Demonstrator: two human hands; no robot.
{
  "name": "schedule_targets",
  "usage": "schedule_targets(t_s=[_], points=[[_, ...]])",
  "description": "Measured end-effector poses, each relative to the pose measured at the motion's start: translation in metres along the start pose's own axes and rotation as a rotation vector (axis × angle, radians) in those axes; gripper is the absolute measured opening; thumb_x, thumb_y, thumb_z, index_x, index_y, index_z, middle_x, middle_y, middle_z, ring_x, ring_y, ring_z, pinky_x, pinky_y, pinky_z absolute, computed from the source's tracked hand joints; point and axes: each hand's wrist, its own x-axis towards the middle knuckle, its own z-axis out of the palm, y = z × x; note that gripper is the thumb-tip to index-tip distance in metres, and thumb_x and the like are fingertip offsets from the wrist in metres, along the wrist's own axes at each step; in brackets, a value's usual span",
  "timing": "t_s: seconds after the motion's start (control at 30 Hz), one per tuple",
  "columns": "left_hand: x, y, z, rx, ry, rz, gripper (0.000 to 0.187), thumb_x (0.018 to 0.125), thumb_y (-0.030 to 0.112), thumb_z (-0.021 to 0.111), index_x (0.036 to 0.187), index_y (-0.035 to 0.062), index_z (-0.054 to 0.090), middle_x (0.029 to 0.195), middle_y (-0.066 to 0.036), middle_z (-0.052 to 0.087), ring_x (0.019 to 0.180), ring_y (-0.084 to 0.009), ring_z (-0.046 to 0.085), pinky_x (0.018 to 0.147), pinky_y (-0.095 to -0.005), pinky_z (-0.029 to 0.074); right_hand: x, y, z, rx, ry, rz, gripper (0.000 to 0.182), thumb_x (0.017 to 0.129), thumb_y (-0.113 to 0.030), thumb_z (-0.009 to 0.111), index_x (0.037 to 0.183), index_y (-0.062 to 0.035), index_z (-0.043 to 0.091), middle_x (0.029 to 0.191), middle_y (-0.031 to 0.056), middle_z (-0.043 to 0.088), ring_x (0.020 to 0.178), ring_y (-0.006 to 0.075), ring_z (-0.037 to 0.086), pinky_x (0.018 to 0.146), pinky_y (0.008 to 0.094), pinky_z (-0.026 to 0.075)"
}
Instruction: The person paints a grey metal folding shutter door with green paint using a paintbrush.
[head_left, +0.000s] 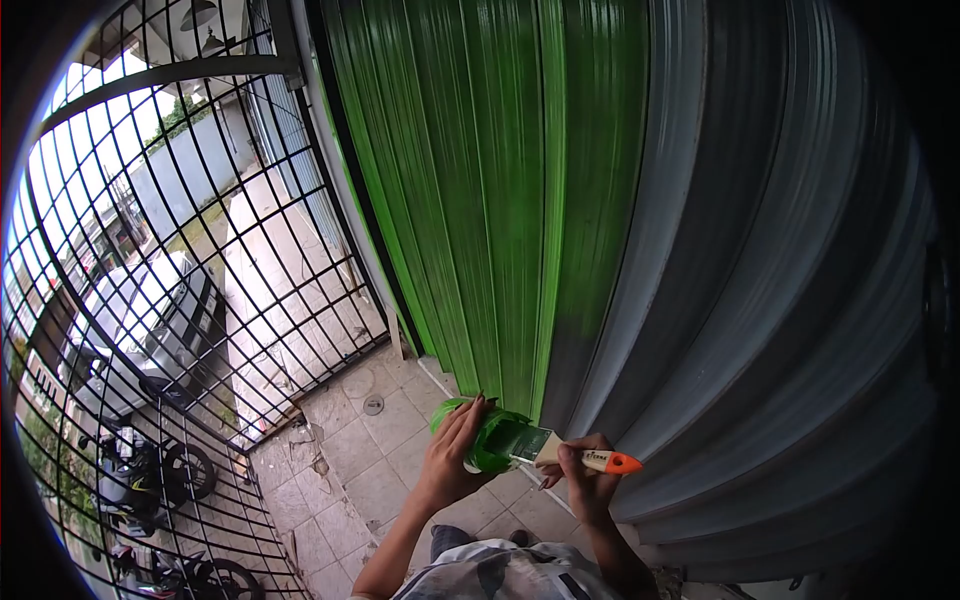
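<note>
My left hand (455,462) is wrapped round a green-smeared paint container (490,445), low in front of my body. My right hand (588,478) grips a wide paintbrush (585,457) by its pale handle with an orange tip. The brush's bristle end lies at the container's mouth; whether it touches the paint inside I cannot tell. Beyond both hands rises a ribbed metal shutter, glossy green on its left part (480,200) and bare grey on its right part (740,230). Around the lower edge of the green, some streaks fade into grey.
A black metal grille (300,150) stands on the left, with a silver car (150,325) and motorcycles (140,480) behind it. Tiled floor (375,470) with a small round drain (373,404) lies below the shutter.
</note>
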Motion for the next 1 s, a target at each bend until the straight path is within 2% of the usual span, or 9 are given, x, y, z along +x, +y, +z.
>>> schedule_targets(t_s=[0.1, 0.23, 0.4, 0.5, 0.6, 0.63, 0.7, 0.8, 1.0], points=[[-0.001, -0.001, 0.001, 0.064, 0.025, 0.049, 0.097, 0.058, 0.016, 0.083, 0.139, -0.0015, 0.032, 0.130, -0.015, 0.051, 0.124, -0.0351, 0.045, 0.103, -0.0452, 0.037, 0.002, -0.003, 0.009, -0.166, -0.103, -0.040, 0.015, 0.090, -0.010, 0.059, 0.091, 0.0038, 0.053, 0.074, 0.0111, 0.062, 0.062, 0.0137, 0.065, 0.051, 0.0250, 0.055], [0.000, 0.000, -0.001, 0.159, 0.044, 0.106, 0.091, 0.059, 0.016, 0.081, 0.136, -0.0036, 0.036, 0.130, -0.015, 0.052, 0.124, -0.0344, 0.045, 0.104, -0.0461, 0.035, 0.006, 0.003, 0.019, -0.192, -0.163, -0.040, 0.015, 0.089, -0.011, 0.062, 0.091, 0.0027, 0.057, 0.069, 0.0078, 0.063, 0.061, 0.0099, 0.064, 0.051, 0.0225, 0.053], [0.001, 0.005, -0.006, 0.174, 0.038, 0.120, 0.084, 0.060, 0.011, 0.078, 0.134, -0.0001, 0.040, 0.133, -0.015, 0.049, 0.125, -0.0317, 0.045, 0.103, -0.0446, 0.036, 0.008, 0.011, 0.028, -0.224, -0.175, -0.021, 0.016, 0.090, -0.016, 0.062, 0.091, -0.0008, 0.058, 0.068, 0.0054, 0.064, 0.054, 0.0081, 0.062, 0.048, 0.0206, 0.047], [0.001, 0.003, -0.007, 0.195, 0.027, 0.132, 0.085, 0.060, 0.014, 0.080, 0.134, -0.0015, 0.041, 0.131, -0.016, 0.051, 0.124, -0.0336, 0.046, 0.103, -0.0455, 0.037, 0.011, 0.019, 0.028, -0.337, -0.171, -0.091, 0.015, 0.088, -0.016, 0.064, 0.091, -0.0025, 0.058, 0.062, 0.0037, 0.063, 0.053, 0.0081, 0.062, 0.047, 0.0210, 0.046], [0.002, 0.001, -0.007, 0.216, 0.027, 0.157, 0.085, 0.060, 0.016, 0.080, 0.133, -0.0021, 0.041, 0.130, -0.018, 0.051, 0.122, -0.0351, 0.047, 0.102, -0.0459, 0.038, 0.014, 0.013, 0.029, -0.403, -0.216, -0.048, 0.015, 0.088, -0.013, 0.064, 0.088, 0.0000, 0.057, 0.067, 0.0052, 0.063, 0.057, 0.0082, 0.062, 0.049, 0.0216, 0.049], [0.002, 0.001, -0.007, 0.219, 0.030, 0.167, 0.084, 0.060, 0.015, 0.081, 0.133, -0.0021, 0.042, 0.130, -0.018, 0.051, 0.122, -0.0353, 0.048, 0.101, -0.0459, 0.038, 0.015, 0.013, 0.029, -0.423, -0.203, -0.098, 0.015, 0.088, -0.015, 0.064, 0.088, -0.0015, 0.057, 0.064, 0.0047, 0.062, 0.055, 0.0091, 0.062, 0.048, 0.0222, 0.047], [0.002, 0.002, -0.007, 0.217, 0.027, 0.162, 0.084, 0.060, 0.013, 0.079, 0.134, -0.0014, 0.040, 0.131, -0.016, 0.050, 0.124, -0.0332, 0.046, 0.103, -0.0455, 0.036, 0.018, 0.015, 0.033, -0.463, -0.178, -0.197, 0.017, 0.088, -0.019, 0.065, 0.089, -0.0045, 0.057, 0.058, 0.0035, 0.061, 0.051, 0.0109, 0.062, 0.046, 0.0235, 0.044], [0.001, 0.002, -0.006, 0.220, 0.024, 0.157, 0.085, 0.060, 0.011, 0.078, 0.135, -0.0013, 0.039, 0.131, -0.015, 0.051, 0.125, -0.0324, 0.046, 0.103, -0.0453, 0.036, 0.019, 0.014, 0.034, -0.522, -0.212, -0.196, 0.017, 0.088, -0.019, 0.065, 0.089, -0.0046, 0.057, 0.058, 0.0042, 0.061, 0.051, 0.0115, 0.062, 0.046, 0.0238, 0.043], [0.002, -0.003, -0.005, 0.209, 0.051, 0.092, 0.090, 0.058, 0.013, 0.080, 0.136, -0.0019, 0.037, 0.130, -0.016, 0.051, 0.122, -0.0337, 0.047, 0.102, -0.0433, 0.037, 0.015, 0.010, 0.036, -0.347, -0.140, -0.143, 0.018, 0.088, -0.020, 0.064, 0.090, -0.0031, 0.057, 0.061, 0.0037, 0.061, 0.052, 0.0088, 0.060, 0.046, 0.0225, 0.045]])
